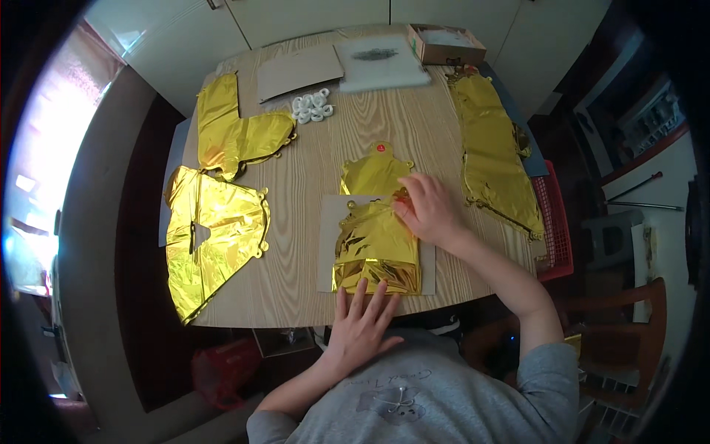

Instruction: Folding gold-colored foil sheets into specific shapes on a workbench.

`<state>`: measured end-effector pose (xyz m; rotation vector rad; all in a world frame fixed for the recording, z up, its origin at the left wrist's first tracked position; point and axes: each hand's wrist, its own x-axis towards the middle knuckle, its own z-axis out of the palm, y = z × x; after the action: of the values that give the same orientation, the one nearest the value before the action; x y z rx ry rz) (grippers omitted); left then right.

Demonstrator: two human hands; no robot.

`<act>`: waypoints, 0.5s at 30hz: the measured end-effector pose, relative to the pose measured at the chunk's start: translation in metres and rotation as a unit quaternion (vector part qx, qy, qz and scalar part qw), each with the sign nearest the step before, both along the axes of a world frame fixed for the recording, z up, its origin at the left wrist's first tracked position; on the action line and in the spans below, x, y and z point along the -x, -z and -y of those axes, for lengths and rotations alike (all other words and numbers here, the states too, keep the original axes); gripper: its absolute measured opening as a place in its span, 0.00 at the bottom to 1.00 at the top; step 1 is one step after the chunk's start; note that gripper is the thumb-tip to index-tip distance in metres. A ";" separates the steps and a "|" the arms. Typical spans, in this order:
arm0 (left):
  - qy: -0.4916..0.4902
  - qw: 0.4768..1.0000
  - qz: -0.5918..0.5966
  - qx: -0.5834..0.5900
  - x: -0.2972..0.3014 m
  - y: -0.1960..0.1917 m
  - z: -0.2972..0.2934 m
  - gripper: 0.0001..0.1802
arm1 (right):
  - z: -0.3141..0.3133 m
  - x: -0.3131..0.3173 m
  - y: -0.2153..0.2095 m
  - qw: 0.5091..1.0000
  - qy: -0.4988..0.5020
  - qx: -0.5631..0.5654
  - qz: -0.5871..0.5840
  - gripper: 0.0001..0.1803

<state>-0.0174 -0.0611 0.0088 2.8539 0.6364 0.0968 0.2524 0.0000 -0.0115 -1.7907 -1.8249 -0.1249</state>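
A flat gold foil balloon (pixel 377 237) lies partly folded on a grey cardboard sheet (pixel 429 274) near the table's front edge. Its tabbed far end, with a small red round mark, reaches past the card. My right hand (pixel 430 211) pinches the foil at the balloon's right side, its fingertips closed on a small crumpled bit. My left hand (pixel 361 329) lies with fingers spread, the tips resting on the near edge of the foil and card.
More flat gold foil balloons lie at the left (pixel 218 237), far left (pixel 222 126) and right (pixel 495 148). At the back are white rings (pixel 312 106), a cardboard sheet (pixel 299 72), clear plastic bags (pixel 381 66) and an open box (pixel 446 48). A red basket (pixel 558 222) stands right of the table.
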 end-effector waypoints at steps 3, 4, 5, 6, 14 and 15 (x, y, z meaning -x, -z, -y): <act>-0.003 1.000 -0.009 -0.016 -0.002 0.001 -0.001 0.45 | 0.005 -0.016 -0.005 1.000 0.017 0.023 -0.009 0.20; -0.004 1.000 -0.007 -0.021 -0.003 0.001 -0.002 0.45 | 0.008 -0.021 -0.007 0.998 0.017 0.062 -0.007 0.19; -0.003 1.000 -0.005 -0.027 -0.003 0.002 -0.002 0.45 | 0.011 -0.026 -0.007 0.995 0.018 0.101 -0.006 0.19; -0.002 0.999 -0.003 -0.033 -0.004 0.002 -0.003 0.45 | 0.012 -0.028 -0.007 0.993 0.019 0.108 -0.033 0.18; -0.008 0.999 -0.014 -0.040 -0.020 0.003 -0.007 0.49 | 0.016 -0.026 -0.012 0.985 0.010 0.137 -0.101 0.21; -0.007 0.999 -0.017 -0.041 -0.023 0.002 -0.008 0.49 | 0.017 -0.026 -0.010 0.986 0.007 0.135 -0.093 0.22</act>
<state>0.0055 -0.0532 0.0071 2.9360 0.6749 0.0788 0.2789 -0.0171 -0.0011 -1.9247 -1.7592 0.2886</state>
